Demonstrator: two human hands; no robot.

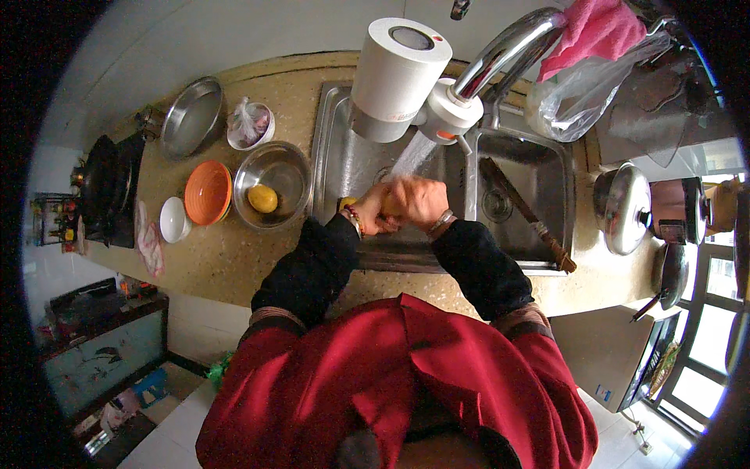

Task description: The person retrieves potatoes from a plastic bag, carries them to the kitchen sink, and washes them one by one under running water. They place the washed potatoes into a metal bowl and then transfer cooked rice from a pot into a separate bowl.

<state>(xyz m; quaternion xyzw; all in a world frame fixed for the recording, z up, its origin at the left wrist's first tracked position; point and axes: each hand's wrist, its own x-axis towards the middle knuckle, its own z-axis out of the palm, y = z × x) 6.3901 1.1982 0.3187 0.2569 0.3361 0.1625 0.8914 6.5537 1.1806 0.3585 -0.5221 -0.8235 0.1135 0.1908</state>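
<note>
Over the left basin of the steel sink (334,152), my hands meet in the running water (415,153). My left hand (370,212) is curled around a yellow potato (389,205), which the fingers mostly hide. My right hand (420,199) closes over it from the other side and is blurred by motion. Just behind my left wrist, part of another yellow thing shows in the basin. The water falls from a white filter unit (394,76) fitted to the chrome faucet (504,50). To the left, one yellow potato (262,199) lies in a steel bowl (246,170).
An orange bowl (206,193), a small white bowl (174,220) and a bowl holding a plastic bag (251,126) stand left. A steel basin (193,117) leans behind them. A brown stick (521,211) crosses the right basin. Lidded pots (628,208) stand at right.
</note>
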